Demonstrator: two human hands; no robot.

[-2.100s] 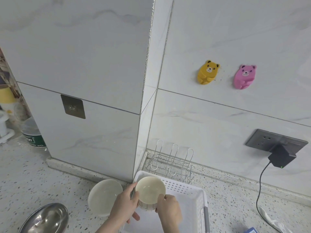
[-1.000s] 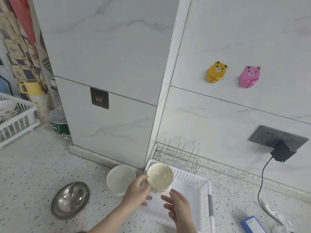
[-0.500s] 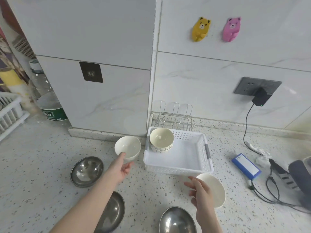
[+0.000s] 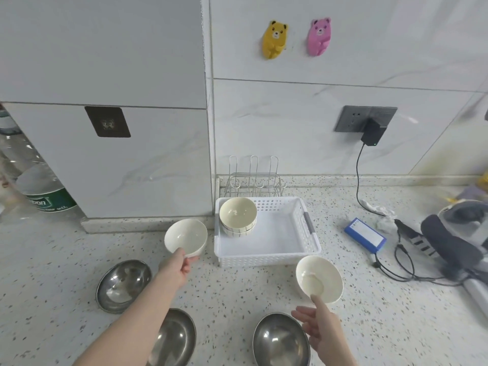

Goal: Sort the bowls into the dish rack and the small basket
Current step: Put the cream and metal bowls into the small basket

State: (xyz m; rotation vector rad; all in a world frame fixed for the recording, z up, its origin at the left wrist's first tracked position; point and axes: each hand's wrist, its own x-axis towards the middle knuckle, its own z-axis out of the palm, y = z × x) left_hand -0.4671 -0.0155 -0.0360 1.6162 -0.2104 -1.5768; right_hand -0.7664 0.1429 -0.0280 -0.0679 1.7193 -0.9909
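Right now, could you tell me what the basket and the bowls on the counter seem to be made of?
White basket: matte plastic, perforated walls. White bowls: probably glazed ceramic, soft glossy highlights. Grey bowls: polished metal, likely stainless steel, mirror-like reflections.

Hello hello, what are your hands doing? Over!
Left hand grips white bowl. Right hand open, fingertip on second white bowl. Two bowls stacked in basket. Nothing blocking.
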